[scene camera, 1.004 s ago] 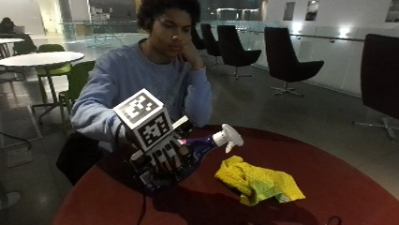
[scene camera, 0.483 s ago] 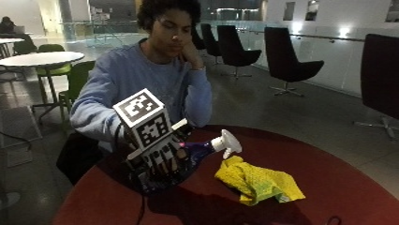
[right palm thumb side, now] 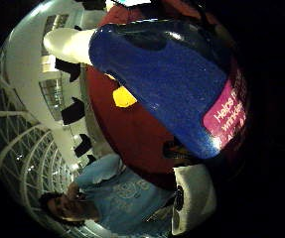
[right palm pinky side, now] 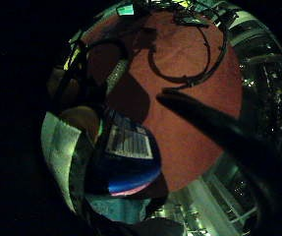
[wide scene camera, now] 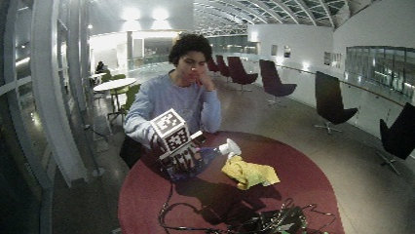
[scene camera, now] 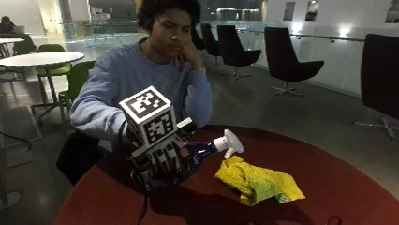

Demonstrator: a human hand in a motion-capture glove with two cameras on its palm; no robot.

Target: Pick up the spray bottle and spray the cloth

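The gloved right hand (scene camera: 163, 159) curls its fingers round the glossy blue plastic spray bottle (scene camera: 198, 151), white nozzle tipped just above the crumpled yellow cloth (scene camera: 257, 180) on the red table (scene camera: 349, 187). Slick, rigid body probably; best held near the neck.

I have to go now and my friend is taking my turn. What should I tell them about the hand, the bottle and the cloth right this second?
Right hand: gloved, its fingers are curled round the blue spray bottle and hold it tilted above the red table, with the white nozzle pointing toward the yellow cloth.
Cloth: lies crumpled on the table just beyond and below the nozzle, not touched by the hand.
Other hand: bare, propped at the person's face, off the job.
Done: the bottle is picked up and aimed.
Left: spray the cloth. No mist shows in these views, so I cannot tell whether any spray has gone out yet.
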